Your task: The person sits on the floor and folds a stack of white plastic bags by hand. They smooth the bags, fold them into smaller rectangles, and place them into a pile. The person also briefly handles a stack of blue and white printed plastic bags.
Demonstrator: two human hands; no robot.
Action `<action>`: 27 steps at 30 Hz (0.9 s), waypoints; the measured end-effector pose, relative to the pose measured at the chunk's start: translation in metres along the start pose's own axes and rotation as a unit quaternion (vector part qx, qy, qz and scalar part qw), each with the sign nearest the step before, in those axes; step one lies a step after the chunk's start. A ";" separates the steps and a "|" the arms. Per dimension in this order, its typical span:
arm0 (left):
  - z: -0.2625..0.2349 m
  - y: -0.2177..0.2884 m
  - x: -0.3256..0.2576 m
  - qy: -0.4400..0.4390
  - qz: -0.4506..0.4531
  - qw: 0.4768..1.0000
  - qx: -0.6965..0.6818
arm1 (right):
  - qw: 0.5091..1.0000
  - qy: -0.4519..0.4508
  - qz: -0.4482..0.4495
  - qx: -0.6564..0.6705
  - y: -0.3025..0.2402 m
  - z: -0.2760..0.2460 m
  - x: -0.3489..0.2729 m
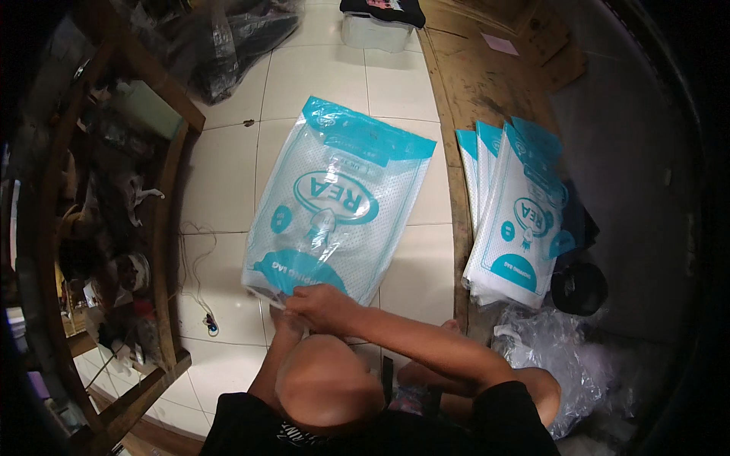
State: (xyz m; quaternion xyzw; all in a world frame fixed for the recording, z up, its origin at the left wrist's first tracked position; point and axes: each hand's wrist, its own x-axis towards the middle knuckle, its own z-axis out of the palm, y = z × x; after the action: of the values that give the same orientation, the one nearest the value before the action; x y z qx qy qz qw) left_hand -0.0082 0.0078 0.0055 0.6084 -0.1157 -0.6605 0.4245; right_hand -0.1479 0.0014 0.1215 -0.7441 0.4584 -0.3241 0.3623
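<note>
A large flat pack of plastic bags [350,178], white and see-through with teal print and teal bands, lies on the tiled floor in front of me. My right hand [325,305] is closed on its near left corner, the forearm reaching across from the right. Close against it, my left hand [286,322] holds the same corner from below. The right hand partly hides the left hand's fingers. Between the hands, the gripped edge of the clear film is bunched and hard to see.
Several similar packs [506,251] lie overlapped at right, beside a brown board [475,83]. Crumpled clear plastic [547,357] sits below them, near a round black object [579,289]. A cluttered wooden frame [171,251] stands left. Dark plastic sheeting [228,53] and a pale container [376,32] are farther off.
</note>
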 end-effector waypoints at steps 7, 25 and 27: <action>0.008 0.015 -0.001 -0.004 -0.017 0.999 -0.028 | 0.990 -0.097 0.030 0.096 0.037 -0.029 0.008; 0.015 0.026 0.007 0.089 -0.103 0.990 0.043 | 0.904 0.077 0.379 -0.183 0.316 -0.265 0.069; 0.018 0.032 0.008 0.084 -0.105 0.990 0.048 | 0.920 0.074 0.364 -0.128 0.310 -0.270 0.069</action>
State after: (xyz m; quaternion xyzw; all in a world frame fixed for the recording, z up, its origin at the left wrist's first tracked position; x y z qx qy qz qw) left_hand -0.0104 -0.0234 0.0254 0.6902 -0.0470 -0.6419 0.3308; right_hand -0.4813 -0.2257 0.0149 -0.5399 0.7605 -0.1629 0.3219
